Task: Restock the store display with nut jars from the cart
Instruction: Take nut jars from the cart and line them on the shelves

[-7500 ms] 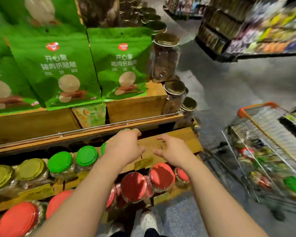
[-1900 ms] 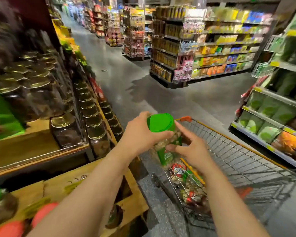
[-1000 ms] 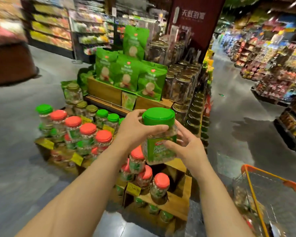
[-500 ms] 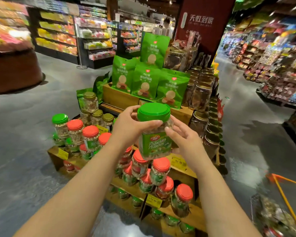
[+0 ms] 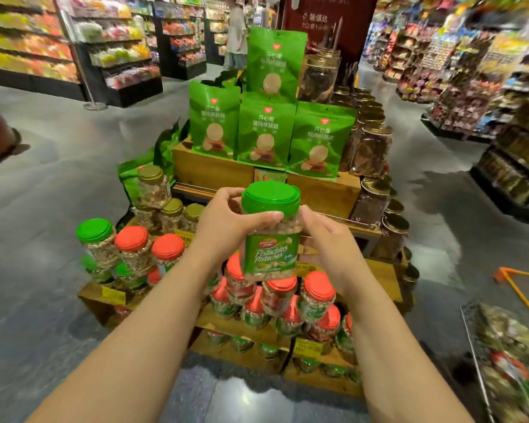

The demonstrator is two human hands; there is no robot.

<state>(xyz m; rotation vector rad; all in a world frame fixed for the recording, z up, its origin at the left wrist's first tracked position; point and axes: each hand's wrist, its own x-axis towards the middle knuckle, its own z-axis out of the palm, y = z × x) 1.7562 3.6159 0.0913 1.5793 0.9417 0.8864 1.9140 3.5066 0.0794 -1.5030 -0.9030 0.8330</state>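
green-lidded clear plastic pistachio jar (image 5: 269, 233), left hand (image 5: 226, 222), right hand (image 5: 327, 242) gripping

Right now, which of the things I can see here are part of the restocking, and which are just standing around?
Part of the job:
- green-lidded clear plastic pistachio jar, held by left hand and right hand
- tiered wooden display stand
- red-lidded jars already on it
- wire cart with orange trim

Just standing around:
- green snack pouches
- gold-lidded dark jars
- background store shelves

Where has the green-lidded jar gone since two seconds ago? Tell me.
Yes, it moved: the jar, in both hands, went from above the cart to the display.
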